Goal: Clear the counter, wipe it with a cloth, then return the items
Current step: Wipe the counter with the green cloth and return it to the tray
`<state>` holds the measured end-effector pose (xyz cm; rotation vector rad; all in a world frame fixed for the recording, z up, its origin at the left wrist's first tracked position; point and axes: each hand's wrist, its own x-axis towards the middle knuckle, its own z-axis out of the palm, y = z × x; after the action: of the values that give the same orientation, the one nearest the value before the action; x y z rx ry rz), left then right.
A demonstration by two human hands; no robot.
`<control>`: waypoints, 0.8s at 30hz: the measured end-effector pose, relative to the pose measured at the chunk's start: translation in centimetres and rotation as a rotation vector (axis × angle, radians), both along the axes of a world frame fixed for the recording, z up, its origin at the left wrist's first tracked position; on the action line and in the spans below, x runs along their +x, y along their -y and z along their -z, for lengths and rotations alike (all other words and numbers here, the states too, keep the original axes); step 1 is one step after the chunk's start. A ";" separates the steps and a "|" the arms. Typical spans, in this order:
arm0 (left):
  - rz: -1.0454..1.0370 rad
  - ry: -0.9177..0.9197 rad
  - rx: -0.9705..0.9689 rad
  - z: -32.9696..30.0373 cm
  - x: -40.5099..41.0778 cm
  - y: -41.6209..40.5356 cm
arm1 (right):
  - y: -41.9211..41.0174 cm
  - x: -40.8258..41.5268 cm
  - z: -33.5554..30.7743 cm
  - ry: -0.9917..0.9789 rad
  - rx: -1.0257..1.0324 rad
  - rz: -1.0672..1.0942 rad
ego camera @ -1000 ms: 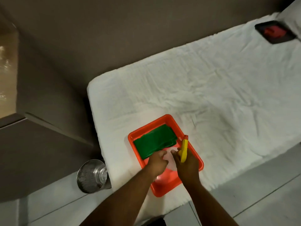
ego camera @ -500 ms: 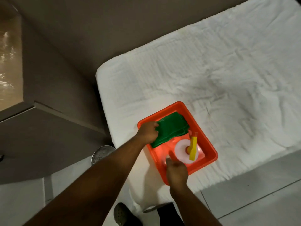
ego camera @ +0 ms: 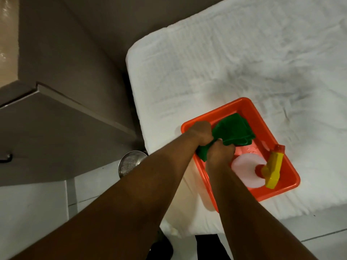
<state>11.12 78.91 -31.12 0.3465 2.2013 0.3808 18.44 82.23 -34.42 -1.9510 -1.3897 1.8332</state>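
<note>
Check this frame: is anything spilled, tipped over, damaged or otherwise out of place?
Nothing looks spilled or damaged. The spray bottle sits inside the orange tray, and both hands, left hand and right hand, grip the green cloth there. The white covering is wrinkled.

The left hand and right hand cover the green cloth's near end; the spray bottle's white body is blurred.
</note>
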 end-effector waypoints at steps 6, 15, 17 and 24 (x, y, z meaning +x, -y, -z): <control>-0.365 0.117 0.167 -9.8 0.0 5.3 | 1.7 2.0 -6.6 -0.196 0.121 -0.159; -0.828 0.370 0.748 -24.6 4.3 26.9 | 17.3 2.9 -25.1 -0.497 0.119 -0.406; -0.822 0.402 0.866 -27.0 5.4 32.2 | 22.1 3.3 -28.2 -0.554 0.122 -0.465; -0.880 0.065 1.039 -32.6 4.8 49.7 | 39.6 -0.6 -35.2 -0.725 0.262 -0.712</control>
<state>15.87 29.17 1.50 -0.1389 1.8011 1.9786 17.86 42.67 0.76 -0.5497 -1.9993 2.1196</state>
